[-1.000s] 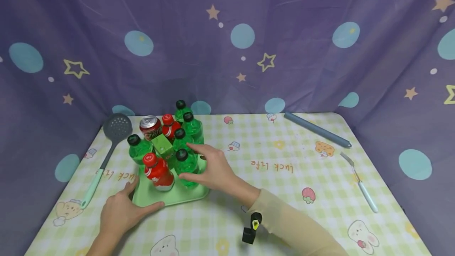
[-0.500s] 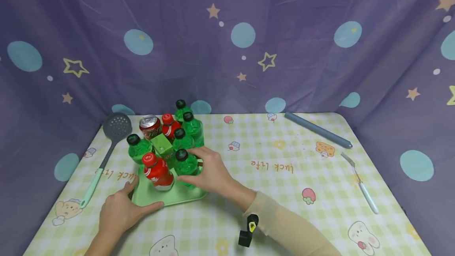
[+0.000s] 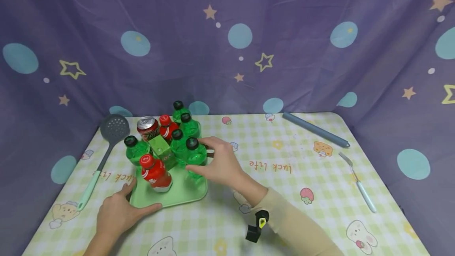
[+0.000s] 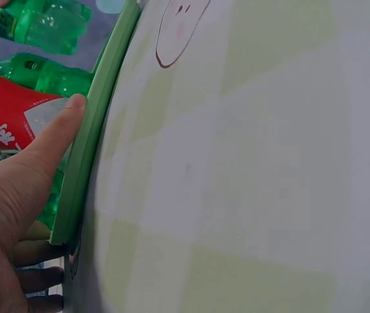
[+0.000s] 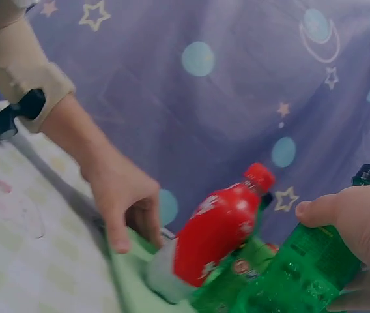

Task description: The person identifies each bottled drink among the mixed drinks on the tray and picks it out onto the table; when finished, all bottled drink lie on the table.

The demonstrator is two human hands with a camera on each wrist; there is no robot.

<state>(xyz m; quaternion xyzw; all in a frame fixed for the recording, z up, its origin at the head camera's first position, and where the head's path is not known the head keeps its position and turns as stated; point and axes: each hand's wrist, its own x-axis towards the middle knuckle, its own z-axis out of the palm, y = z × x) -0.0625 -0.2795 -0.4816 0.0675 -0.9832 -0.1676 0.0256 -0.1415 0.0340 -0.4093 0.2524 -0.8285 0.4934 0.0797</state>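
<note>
My right hand (image 3: 225, 165) grips a green plastic bottle (image 3: 196, 156) with a black cap, thumb on the near side. In the left wrist view this bottle (image 4: 51, 27) hangs above the light green tray (image 3: 177, 199). My left hand (image 3: 115, 213) holds the tray's near left corner, thumb along the front rim and fingers by the left side. On the tray stand a red bottle (image 3: 156, 175), a green box (image 3: 161, 148), another red bottle (image 3: 168, 128) and several green bottles (image 3: 138, 151). My right hand hides part of the gripped bottle.
A soda can (image 3: 147, 127) stands at the tray's far left. Left of it lies a slotted turner (image 3: 115, 129) with a mint handle. On the right are a grey rod (image 3: 316, 130) and a small spatula-like tool (image 3: 359, 183). A purple curtain (image 3: 302, 70) rises behind the checked tablecloth (image 3: 270, 192).
My right hand has moved from the bottles' side to lift the front green bottle up and slightly right. My left hand stays at the tray corner.
</note>
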